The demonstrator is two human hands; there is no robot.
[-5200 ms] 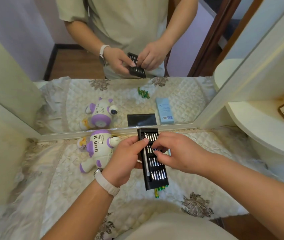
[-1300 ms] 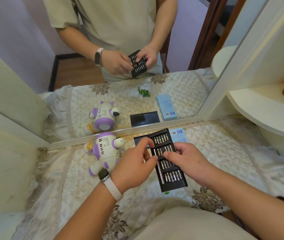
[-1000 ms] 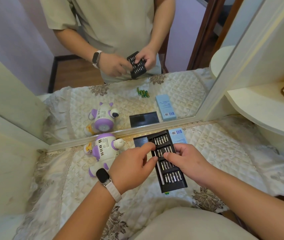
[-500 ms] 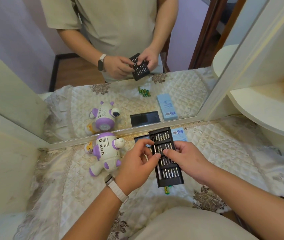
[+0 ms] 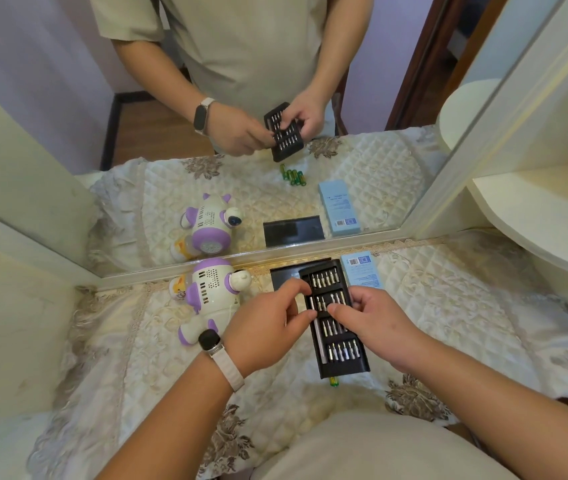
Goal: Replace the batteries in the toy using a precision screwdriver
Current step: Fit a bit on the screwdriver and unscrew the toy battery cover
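While the left hand (image 5: 268,327) and right hand (image 5: 376,323) grip the bit tray (image 5: 343,356) by its sides, its screwdriver (image 5: 320,342) lies lengthwise by the left thumb, the toy (image 5: 211,296) far-left on the bench (image 5: 449,306)

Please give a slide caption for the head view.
The left hand and right hand hold the black bit tray near the toy.

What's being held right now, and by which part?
The black bit tray is held by its long edges: left hand on the left edge, right hand on the right.
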